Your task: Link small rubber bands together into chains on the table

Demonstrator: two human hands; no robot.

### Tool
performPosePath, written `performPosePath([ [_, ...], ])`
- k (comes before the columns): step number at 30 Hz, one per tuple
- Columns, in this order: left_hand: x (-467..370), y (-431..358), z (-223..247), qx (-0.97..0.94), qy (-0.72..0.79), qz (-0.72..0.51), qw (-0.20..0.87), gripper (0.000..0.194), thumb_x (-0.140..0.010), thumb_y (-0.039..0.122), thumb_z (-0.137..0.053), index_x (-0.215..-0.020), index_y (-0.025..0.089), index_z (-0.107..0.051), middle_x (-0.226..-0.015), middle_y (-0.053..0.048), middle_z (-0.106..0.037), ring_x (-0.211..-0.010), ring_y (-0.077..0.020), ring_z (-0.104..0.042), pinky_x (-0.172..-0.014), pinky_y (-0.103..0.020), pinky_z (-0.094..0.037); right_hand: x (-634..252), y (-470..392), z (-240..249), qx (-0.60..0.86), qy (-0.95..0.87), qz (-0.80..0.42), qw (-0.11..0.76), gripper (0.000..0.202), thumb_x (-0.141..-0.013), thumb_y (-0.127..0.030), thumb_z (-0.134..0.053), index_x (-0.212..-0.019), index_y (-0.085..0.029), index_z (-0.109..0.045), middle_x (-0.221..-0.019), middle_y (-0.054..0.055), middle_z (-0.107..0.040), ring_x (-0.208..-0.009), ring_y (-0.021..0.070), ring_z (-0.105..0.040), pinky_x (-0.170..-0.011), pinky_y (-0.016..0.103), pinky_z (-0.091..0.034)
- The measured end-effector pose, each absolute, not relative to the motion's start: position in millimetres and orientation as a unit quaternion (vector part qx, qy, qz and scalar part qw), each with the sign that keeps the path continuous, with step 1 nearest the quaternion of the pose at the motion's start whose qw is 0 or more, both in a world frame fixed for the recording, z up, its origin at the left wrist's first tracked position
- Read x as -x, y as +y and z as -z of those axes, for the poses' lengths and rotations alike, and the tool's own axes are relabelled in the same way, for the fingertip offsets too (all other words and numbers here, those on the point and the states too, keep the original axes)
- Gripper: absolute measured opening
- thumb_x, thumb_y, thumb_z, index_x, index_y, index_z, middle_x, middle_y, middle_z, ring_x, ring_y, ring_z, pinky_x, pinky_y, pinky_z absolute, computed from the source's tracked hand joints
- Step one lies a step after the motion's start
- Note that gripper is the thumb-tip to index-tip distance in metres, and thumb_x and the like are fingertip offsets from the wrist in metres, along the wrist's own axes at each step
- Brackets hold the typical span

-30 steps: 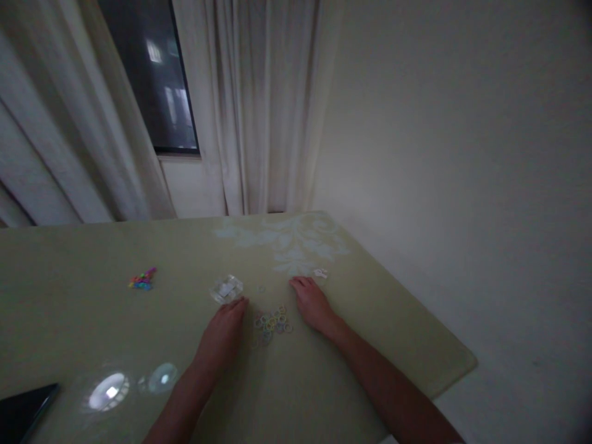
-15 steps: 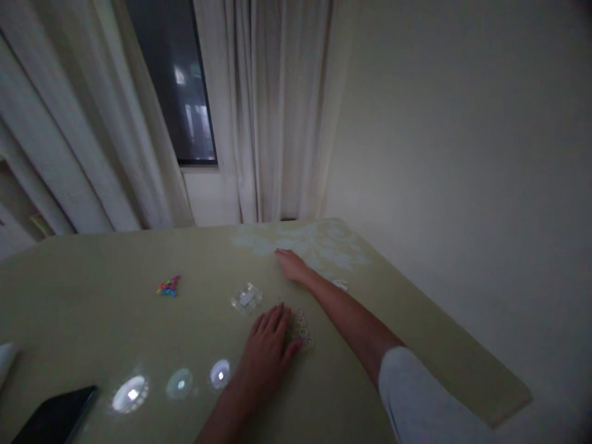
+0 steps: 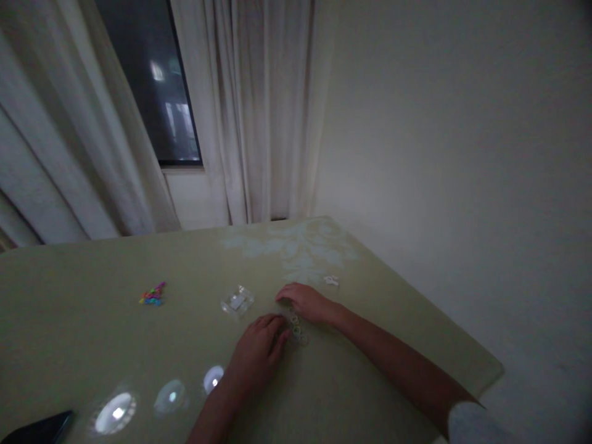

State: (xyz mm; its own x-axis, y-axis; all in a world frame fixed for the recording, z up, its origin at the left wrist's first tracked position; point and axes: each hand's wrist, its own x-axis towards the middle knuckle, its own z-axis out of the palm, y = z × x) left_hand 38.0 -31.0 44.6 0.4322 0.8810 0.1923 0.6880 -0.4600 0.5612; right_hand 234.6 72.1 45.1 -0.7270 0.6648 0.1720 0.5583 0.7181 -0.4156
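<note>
A small group of pale rings (image 3: 296, 327) lies on the table between my two hands. My left hand (image 3: 261, 345) rests just left of the rings, its fingers bent and the thumb apart from them; I see nothing held in it. On the far side of the rings, my right hand (image 3: 305, 301) reaches in from the right with its fingers curved and loosely extended to the left. Its palm side is hidden, and no object shows in it. A clear plastic box (image 3: 238, 301) sits beyond my left hand.
Small bright-coloured pieces (image 3: 153, 295) form a heap at the left. White pieces (image 3: 331, 280) lie past my right wrist. A dark flat object (image 3: 39, 428) is at the near left. The greenish table (image 3: 194, 265) meets a wall at right and curtains behind.
My right hand has come back toward me, from the far part of the table to the rings. My left hand's fingers have bent from lying flat. The view has shifted slightly right.
</note>
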Motion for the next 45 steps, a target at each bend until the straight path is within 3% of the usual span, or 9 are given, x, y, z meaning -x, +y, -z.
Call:
performPosePath([
  [5, -14, -34, -50, -0.792, 0.483, -0.272, 0.256, 0.034, -0.098, 0.038, -0.051, -0.120, 0.023, -0.073, -0.122, -0.011, -0.073, -0.117, -0.0287, -0.066, -0.105, -0.040, -0.050, -259, 20, -46, 0.353, -0.867, -0.237, 0.261, 0.040, -0.095, -0.003, -0.046, -0.119, -0.020, -0.072, -0.117, 0.008, -0.073, -0.113, 0.0198, -0.065, -0.104, 0.035, -0.048],
  [8, -1, -33, -45, -0.775, 0.514, -0.249, 0.270, 0.061, -0.075, 0.034, -0.078, -0.134, 0.022, -0.066, -0.133, -0.014, -0.066, -0.126, -0.0345, -0.059, -0.110, -0.046, -0.047, -264, 9, -48, 0.382, -0.852, -0.236, 0.269, 0.031, -0.101, -0.015, -0.052, -0.128, -0.018, -0.068, -0.123, 0.011, -0.068, -0.118, 0.0214, -0.060, -0.107, 0.037, -0.046],
  [12, -9, -30, -39, -0.748, 0.518, -0.239, 0.341, 0.061, -0.069, 0.025, -0.077, -0.129, 0.019, -0.068, -0.123, -0.012, -0.067, -0.109, -0.0285, -0.068, -0.099, -0.040, -0.054, -259, 4, -51, 0.369, -0.863, -0.268, 0.216, 0.061, -0.085, -0.041, -0.083, -0.138, -0.019, -0.062, -0.132, 0.013, -0.062, -0.124, 0.0259, -0.056, -0.110, 0.038, -0.044],
  [17, -22, -26, -41, -0.755, 0.497, -0.252, 0.346, 0.030, -0.083, 0.028, -0.063, -0.109, 0.019, -0.076, -0.100, -0.008, -0.069, -0.089, -0.0233, -0.070, -0.083, -0.034, -0.056, -247, 0, -53, 0.343, -0.869, -0.288, 0.210, 0.039, -0.092, -0.026, -0.077, -0.130, -0.020, -0.069, -0.120, 0.010, -0.066, -0.113, 0.0220, -0.061, -0.104, 0.034, -0.047],
  [21, -8, -26, -42, -0.758, 0.504, -0.250, 0.329, 0.039, -0.082, 0.031, -0.068, -0.118, 0.020, -0.073, -0.106, -0.010, -0.072, -0.092, -0.0245, -0.070, -0.080, -0.034, -0.057, -253, 1, -53, 0.359, -0.864, -0.277, 0.220, 0.059, -0.080, -0.036, -0.088, -0.133, -0.018, -0.067, -0.123, 0.011, -0.064, -0.117, 0.0257, -0.060, -0.107, 0.037, -0.046],
  [25, -5, -25, -38, -0.769, 0.513, -0.267, 0.275, 0.058, -0.075, 0.032, -0.078, -0.131, 0.022, -0.068, -0.134, -0.013, -0.067, -0.121, -0.0326, -0.064, -0.104, -0.045, -0.052, -255, 2, -50, 0.374, -0.854, -0.285, 0.224, 0.077, -0.070, -0.040, -0.094, -0.138, -0.021, -0.063, -0.126, 0.010, -0.060, -0.118, 0.0267, -0.058, -0.107, 0.038, -0.046],
  [28, -16, -23, -35, -0.782, 0.496, -0.270, 0.264, 0.057, -0.078, 0.034, -0.077, -0.134, 0.026, -0.067, -0.139, -0.011, -0.067, -0.129, -0.0333, -0.058, -0.113, -0.047, -0.044, -250, 2, -50, 0.368, -0.854, -0.292, 0.222, 0.060, -0.079, -0.036, -0.088, -0.133, -0.022, -0.067, -0.118, 0.008, -0.061, -0.111, 0.0239, -0.060, -0.102, 0.035, -0.048],
  [36, 0, -28, -40, -0.767, 0.505, -0.250, 0.305, 0.054, -0.073, 0.023, -0.076, -0.126, 0.023, -0.071, -0.126, -0.012, -0.070, -0.119, -0.0305, -0.064, -0.106, -0.043, -0.049, -260, 1, -52, 0.362, -0.860, -0.305, 0.191, 0.068, -0.072, -0.038, -0.092, -0.134, -0.023, -0.067, -0.118, 0.007, -0.061, -0.106, 0.0230, -0.061, -0.095, 0.034, -0.049],
  [45, -11, -20, -36, -0.750, 0.498, -0.255, 0.352, 0.041, -0.077, 0.026, -0.068, -0.117, 0.021, -0.075, -0.107, -0.008, -0.072, -0.085, -0.0219, -0.071, -0.080, -0.031, -0.057, -237, -2, -49, 0.378, -0.857, -0.289, 0.196, 0.033, -0.089, -0.030, -0.081, -0.120, -0.023, -0.073, -0.107, 0.005, -0.062, -0.098, 0.0199, -0.062, -0.089, 0.029, -0.049],
])
